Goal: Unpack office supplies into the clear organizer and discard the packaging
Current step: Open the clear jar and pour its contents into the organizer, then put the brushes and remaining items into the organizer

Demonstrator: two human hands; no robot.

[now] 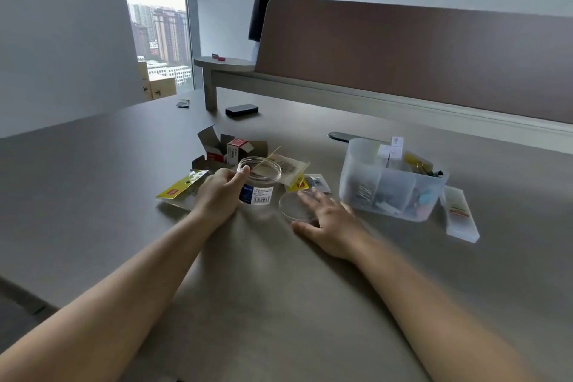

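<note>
Left hand (218,195) gripping open clear jar (259,186) mid-desk, right hand (328,220) flat, fingers spread over round lid (294,206), clear organizer (392,184) just right, torn packaging (231,149) behind

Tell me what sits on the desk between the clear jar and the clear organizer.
In the head view, the jar's round clear lid lies flat between the clear jar and the clear organizer, with the right hand resting open on it.

- The clear jar (259,183) is carrying a white-and-blue label with a barcode; its print is staying too small to read.
- The red boxes (235,149) are showing no legible lettering.
</note>
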